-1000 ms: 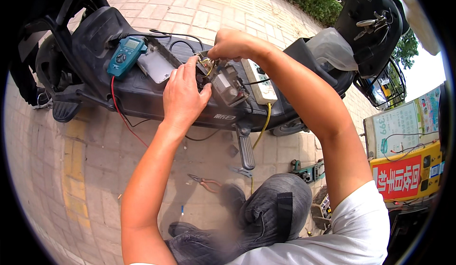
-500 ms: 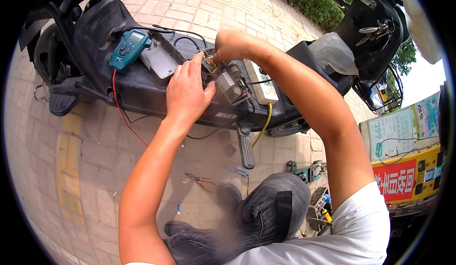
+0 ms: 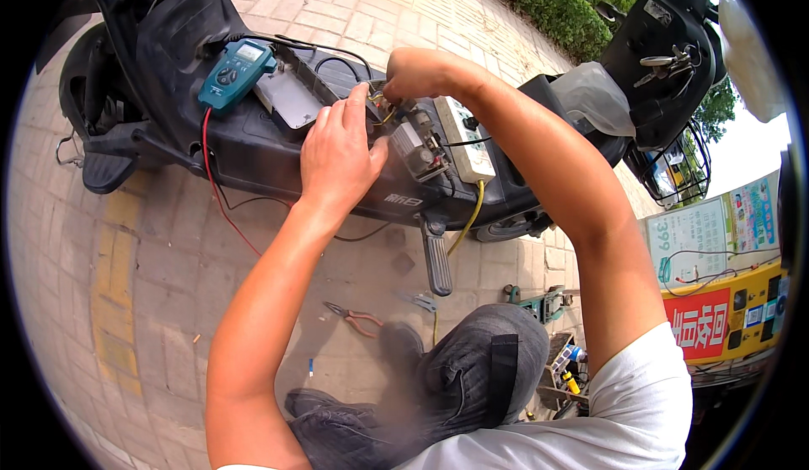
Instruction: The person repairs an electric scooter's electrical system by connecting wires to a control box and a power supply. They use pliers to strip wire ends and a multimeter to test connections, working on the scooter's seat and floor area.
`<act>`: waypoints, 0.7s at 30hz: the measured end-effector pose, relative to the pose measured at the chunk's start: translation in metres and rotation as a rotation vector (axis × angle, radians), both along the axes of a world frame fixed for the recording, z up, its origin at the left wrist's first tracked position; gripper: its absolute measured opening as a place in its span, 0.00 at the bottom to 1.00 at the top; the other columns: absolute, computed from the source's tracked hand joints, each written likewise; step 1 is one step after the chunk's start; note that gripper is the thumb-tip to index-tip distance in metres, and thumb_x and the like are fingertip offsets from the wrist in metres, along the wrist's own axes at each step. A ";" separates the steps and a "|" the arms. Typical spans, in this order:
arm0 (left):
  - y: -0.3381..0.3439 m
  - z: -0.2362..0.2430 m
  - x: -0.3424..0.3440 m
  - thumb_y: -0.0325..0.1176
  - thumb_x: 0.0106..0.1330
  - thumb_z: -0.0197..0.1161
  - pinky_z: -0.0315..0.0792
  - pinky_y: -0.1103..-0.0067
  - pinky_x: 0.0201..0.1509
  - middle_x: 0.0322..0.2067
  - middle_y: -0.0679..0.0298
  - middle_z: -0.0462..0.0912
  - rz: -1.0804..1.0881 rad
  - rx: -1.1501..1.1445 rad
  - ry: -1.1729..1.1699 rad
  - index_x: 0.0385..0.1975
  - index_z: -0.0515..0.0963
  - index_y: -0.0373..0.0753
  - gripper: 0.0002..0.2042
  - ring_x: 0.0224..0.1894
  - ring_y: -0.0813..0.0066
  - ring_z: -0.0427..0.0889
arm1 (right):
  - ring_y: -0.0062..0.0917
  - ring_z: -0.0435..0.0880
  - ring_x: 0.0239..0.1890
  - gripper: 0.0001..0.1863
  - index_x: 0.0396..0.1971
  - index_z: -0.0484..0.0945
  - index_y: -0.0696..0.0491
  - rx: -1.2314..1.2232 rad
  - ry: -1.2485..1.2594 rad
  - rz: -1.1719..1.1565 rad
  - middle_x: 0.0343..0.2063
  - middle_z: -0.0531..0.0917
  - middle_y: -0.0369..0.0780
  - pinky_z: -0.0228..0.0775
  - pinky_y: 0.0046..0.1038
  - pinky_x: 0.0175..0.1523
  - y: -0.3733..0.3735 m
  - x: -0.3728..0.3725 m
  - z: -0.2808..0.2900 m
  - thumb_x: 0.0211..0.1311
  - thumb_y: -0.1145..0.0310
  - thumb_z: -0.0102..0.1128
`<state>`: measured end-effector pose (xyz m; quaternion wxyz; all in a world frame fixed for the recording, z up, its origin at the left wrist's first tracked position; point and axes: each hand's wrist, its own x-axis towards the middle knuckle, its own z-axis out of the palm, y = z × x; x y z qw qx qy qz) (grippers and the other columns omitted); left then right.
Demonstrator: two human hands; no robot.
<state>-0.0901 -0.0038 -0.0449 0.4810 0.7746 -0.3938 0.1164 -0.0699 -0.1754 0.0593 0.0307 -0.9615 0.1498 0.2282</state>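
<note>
Left hand (image 3: 341, 154) nearest: fingers extended, thumb apart, beside the opened grey unit (image 3: 419, 151); contact unclear. Right hand (image 3: 413, 72) just past it: fingers bunched at yellow wires (image 3: 389, 116); what that grip pinches, if anything, can't tell, knuckles in the way. Step in hand, as judged: fine handwork on the wiring. Next move calls for small fingertip motions, left hand steadying, no tugging on thin leads. Unit sits on the black scooter (image 3: 278, 162) footboard, between open metal tray (image 3: 291, 103) and white power strip (image 3: 474, 156): innards exposed, grey block showing, looks dusty. Beyond the tray, teal meter (image 3: 236, 75), red lead (image 3: 206, 145) hanging down.
</note>
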 end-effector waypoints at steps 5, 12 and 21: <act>0.000 0.000 -0.001 0.31 0.50 0.71 0.72 0.67 0.51 0.43 0.54 0.78 0.004 -0.009 -0.010 0.60 0.64 0.36 0.34 0.47 0.55 0.75 | 0.36 0.82 0.24 0.16 0.27 0.84 0.62 -0.026 0.015 0.086 0.22 0.83 0.49 0.73 0.35 0.33 -0.009 0.005 -0.010 0.49 0.63 0.59; -0.001 -0.002 -0.001 0.31 0.50 0.71 0.72 0.67 0.51 0.43 0.55 0.77 0.006 -0.023 -0.018 0.60 0.64 0.36 0.35 0.47 0.55 0.75 | 0.37 0.83 0.26 0.14 0.26 0.84 0.62 -0.083 0.006 0.191 0.23 0.84 0.50 0.73 0.36 0.36 -0.005 0.007 -0.010 0.48 0.65 0.60; -0.001 -0.003 -0.001 0.30 0.50 0.71 0.72 0.67 0.50 0.44 0.54 0.78 0.013 -0.022 -0.014 0.60 0.64 0.35 0.35 0.47 0.55 0.76 | 0.41 0.84 0.33 0.15 0.28 0.84 0.62 -0.092 0.032 0.133 0.28 0.84 0.53 0.76 0.36 0.39 0.004 0.008 -0.006 0.44 0.66 0.61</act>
